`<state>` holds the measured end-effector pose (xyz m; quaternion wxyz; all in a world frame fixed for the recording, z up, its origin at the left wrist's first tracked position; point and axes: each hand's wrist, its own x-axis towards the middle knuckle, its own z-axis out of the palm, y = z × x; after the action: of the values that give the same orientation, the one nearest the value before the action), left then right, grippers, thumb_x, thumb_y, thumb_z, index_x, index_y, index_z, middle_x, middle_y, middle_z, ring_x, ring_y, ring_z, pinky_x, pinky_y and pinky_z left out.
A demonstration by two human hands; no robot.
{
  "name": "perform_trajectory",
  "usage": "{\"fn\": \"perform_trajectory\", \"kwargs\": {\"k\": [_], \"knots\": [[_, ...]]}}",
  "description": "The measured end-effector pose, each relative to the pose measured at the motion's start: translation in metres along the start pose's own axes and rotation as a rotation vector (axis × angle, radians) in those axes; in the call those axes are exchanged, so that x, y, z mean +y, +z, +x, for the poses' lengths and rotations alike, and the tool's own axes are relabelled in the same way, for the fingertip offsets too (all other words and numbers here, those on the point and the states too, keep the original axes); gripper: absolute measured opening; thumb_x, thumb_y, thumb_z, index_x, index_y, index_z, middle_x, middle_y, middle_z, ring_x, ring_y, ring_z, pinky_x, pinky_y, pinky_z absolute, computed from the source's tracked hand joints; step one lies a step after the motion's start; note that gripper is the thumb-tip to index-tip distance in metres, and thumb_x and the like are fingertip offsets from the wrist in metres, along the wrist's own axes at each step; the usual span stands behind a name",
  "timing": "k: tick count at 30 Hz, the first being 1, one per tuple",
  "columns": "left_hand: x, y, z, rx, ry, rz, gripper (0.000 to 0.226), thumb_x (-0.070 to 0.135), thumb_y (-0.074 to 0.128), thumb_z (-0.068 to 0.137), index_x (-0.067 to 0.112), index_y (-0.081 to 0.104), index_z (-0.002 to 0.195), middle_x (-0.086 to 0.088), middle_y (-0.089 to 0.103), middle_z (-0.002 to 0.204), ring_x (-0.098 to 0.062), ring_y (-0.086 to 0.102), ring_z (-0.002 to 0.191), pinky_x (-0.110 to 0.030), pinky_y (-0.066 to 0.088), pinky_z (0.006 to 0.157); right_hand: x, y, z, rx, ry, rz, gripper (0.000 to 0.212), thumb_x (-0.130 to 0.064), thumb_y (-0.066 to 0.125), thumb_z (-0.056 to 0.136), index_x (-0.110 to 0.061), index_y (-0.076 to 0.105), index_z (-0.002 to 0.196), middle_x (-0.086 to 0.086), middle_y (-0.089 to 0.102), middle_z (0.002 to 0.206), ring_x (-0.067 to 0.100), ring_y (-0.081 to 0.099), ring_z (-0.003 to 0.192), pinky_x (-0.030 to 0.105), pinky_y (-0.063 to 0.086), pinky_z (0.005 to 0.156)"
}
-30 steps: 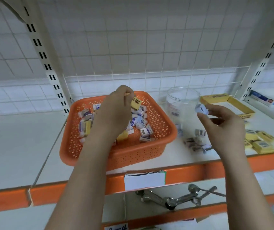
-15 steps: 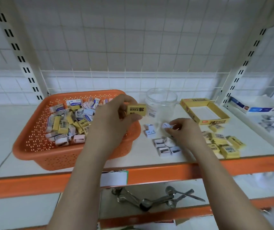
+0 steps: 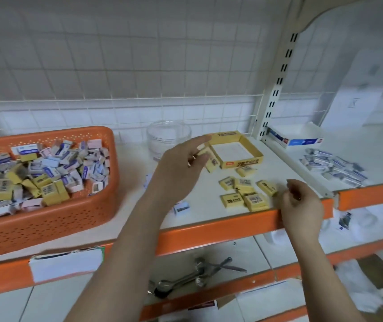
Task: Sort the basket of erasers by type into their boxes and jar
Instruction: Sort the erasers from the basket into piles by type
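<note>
Basket (image 3: 46, 219): perforated orange plastic. Jar (image 3: 168, 138): clear, glossy. Yellow box (image 3: 241, 162): matt cardboard. Shelf's front edge (image 3: 209, 231): orange painted metal.

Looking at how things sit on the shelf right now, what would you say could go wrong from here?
1. The left hand carries a yellow eraser beside the yellow box; released early, it may land outside the box.
2. Loose yellow erasers lie near the shelf's orange front edge, next to the right hand; a nudge might push some off.
3. The orange basket looks piled high, so rummaging could spill pieces.
</note>
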<state>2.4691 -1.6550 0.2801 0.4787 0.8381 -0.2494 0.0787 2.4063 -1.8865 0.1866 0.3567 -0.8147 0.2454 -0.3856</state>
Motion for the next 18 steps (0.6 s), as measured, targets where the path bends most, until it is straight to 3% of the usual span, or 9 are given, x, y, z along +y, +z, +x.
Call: {"fn": "perform_trajectory", "kwargs": {"k": [4,6,8,10,15,18], "knots": [[-0.001,0.053,0.030,-0.162,-0.088,-0.101,0.025,0.028,0.062,0.089,0.021,0.058,0.113,0.009,0.059,0.075,-0.006,0.060,0.073,-0.010,0.043,0.057,0.010,0.002,-0.006,0.039,-0.093,0.073,0.047,-0.037,0.039,0.083,-0.005,0.068,0.100,0.006,0.067,0.095,0.016,0.056,0.083,0.026,0.041,0.077],[-0.004,0.072,0.044,-0.221,-0.106,-0.044,0.021,0.029,0.058,0.091,0.018,0.062,0.109,0.008,0.065,0.082,-0.004,0.059,0.070,-0.008,0.041,0.053,0.012,0.003,-0.007,0.064,-0.082,0.124,0.048,-0.040,0.038,0.081,-0.006,0.068,0.097,-0.001,0.063,0.090,0.014,0.056,0.082,0.025,0.041,0.076],[-0.007,0.086,0.054,-0.291,-0.110,0.027,0.024,0.028,0.053,0.094,0.017,0.064,0.111,0.002,0.067,0.103,-0.008,0.061,0.079,-0.010,0.046,0.059,0.014,0.003,-0.007,0.083,-0.068,0.146,0.045,-0.039,0.040,0.081,-0.007,0.068,0.095,-0.004,0.061,0.088,0.014,0.056,0.081,0.026,0.042,0.076],[-0.010,0.092,0.060,-0.336,-0.118,0.100,0.025,0.026,0.050,0.095,0.015,0.065,0.111,-0.002,0.067,0.109,-0.018,0.065,0.085,-0.025,0.053,0.072,0.015,0.004,-0.008,0.088,-0.071,0.148,0.042,-0.037,0.040,0.081,-0.007,0.068,0.093,-0.004,0.060,0.087,0.015,0.056,0.079,0.029,0.044,0.075],[-0.012,0.075,0.063,-0.284,-0.090,0.215,0.021,0.023,0.052,0.094,0.016,0.066,0.107,-0.001,0.062,0.112,-0.013,0.057,0.091,-0.028,0.048,0.082,0.014,0.005,-0.007,0.082,-0.095,0.129,0.044,-0.036,0.038,0.082,-0.006,0.068,0.095,-0.002,0.061,0.087,0.018,0.056,0.080,0.035,0.047,0.075],[-0.007,0.039,0.054,-0.222,-0.052,0.223,0.019,0.023,0.053,0.093,0.020,0.067,0.105,0.005,0.062,0.102,-0.009,0.057,0.087,-0.026,0.049,0.079,0.000,0.010,-0.010,0.071,-0.131,0.069,0.049,-0.037,0.035,0.083,-0.005,0.068,0.101,0.007,0.066,0.090,0.026,0.060,0.082,0.035,0.047,0.073]]}}
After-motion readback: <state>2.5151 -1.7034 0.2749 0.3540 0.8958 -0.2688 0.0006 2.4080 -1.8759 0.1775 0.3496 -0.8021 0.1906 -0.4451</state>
